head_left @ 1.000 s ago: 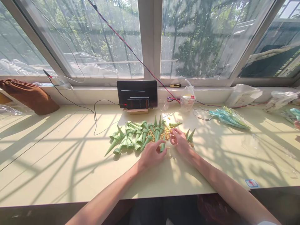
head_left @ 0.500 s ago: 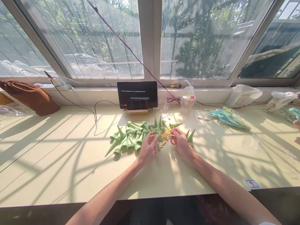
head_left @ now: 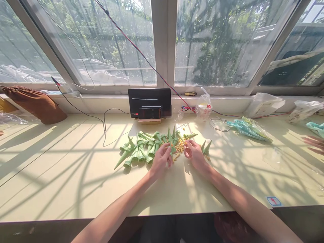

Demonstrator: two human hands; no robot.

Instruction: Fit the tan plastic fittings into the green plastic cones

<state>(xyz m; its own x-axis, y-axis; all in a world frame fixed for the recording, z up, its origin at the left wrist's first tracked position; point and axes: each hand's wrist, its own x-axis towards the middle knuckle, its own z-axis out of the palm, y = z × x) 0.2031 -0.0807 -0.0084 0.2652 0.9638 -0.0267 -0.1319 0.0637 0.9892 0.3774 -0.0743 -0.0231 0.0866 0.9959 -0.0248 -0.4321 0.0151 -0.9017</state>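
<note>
My left hand point(head_left: 162, 158) is closed around a green plastic cone spike point(head_left: 170, 137), held point up, with a small orange spot showing on its side. A short way to the right, my right hand point(head_left: 195, 153) pinches a small yellow-orange piece point(head_left: 185, 142) between thumb and fingertips. Between and behind the hands lies a pile of small yellow pieces point(head_left: 180, 148). Many green cone spikes point(head_left: 141, 145) with ribbed collars lie heaped to the left of my left hand. Two more cone spikes point(head_left: 207, 147) stand point up beyond my right wrist.
Behind the pile a black tablet point(head_left: 149, 96) leans on a stand near the window. A plastic-wrapped cup point(head_left: 204, 108), bagged teal items point(head_left: 249, 130) and a brown drawstring bag point(head_left: 35, 104) lie around. Another person's hand point(head_left: 315, 142) shows at the right edge.
The cone spike in my left hand has turned, so its orange spot shows now. My right hand is nearly still. The other person's hand reaches further in from the right.
</note>
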